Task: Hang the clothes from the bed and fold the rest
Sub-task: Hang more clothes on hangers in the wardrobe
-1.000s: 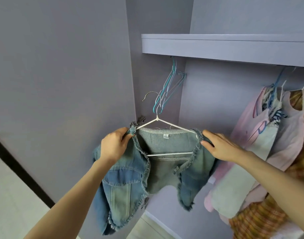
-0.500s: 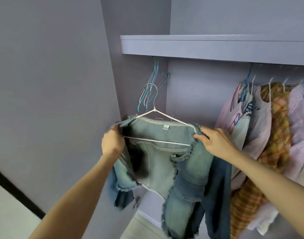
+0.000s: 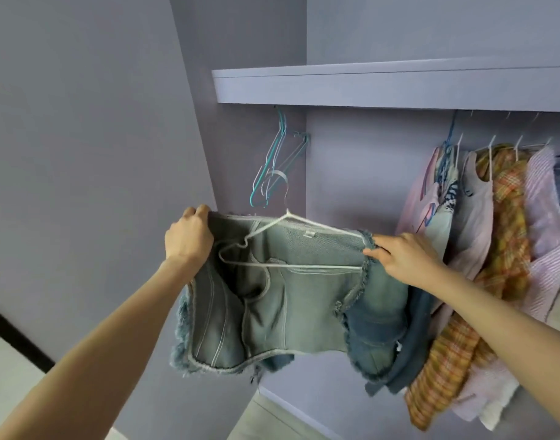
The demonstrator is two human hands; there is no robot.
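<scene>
Denim jacket [image 3: 291, 293] with frayed edges is held up in front of the wardrobe, spread open between both hands so that its pale inside faces the camera. The left hand [image 3: 188, 235] has its fingers curled over the upper left edge of the jacket and grips the cloth there. The right hand [image 3: 405, 260] pinches the frayed upper right edge, where the end of the white wire hanger [image 3: 285, 246] lies under the cloth. The hanger is partly inside the jacket: its right shoulder is covered, while its left shoulder lies bare against the lining and is not yet under the cloth. Its hook [image 3: 280, 188] points up and hangs on nothing. The darker outside of the jacket falls down below the right hand.

Behind the hook, a bunch of empty hangers [image 3: 272, 166], teal and white, hangs at the left end of the wardrobe, under the lilac shelf [image 3: 383, 87]. Whether they touch the hook, I cannot tell. To the right, just beside the right forearm, hanging clothes [image 3: 494, 249] fill the rail: pink pieces, an orange checked shirt [image 3: 507, 236] and a striped pink one. The lilac back wall [image 3: 361, 173] of the wardrobe is behind all this, and a pale floor [image 3: 266, 420] shows at the bottom.
</scene>
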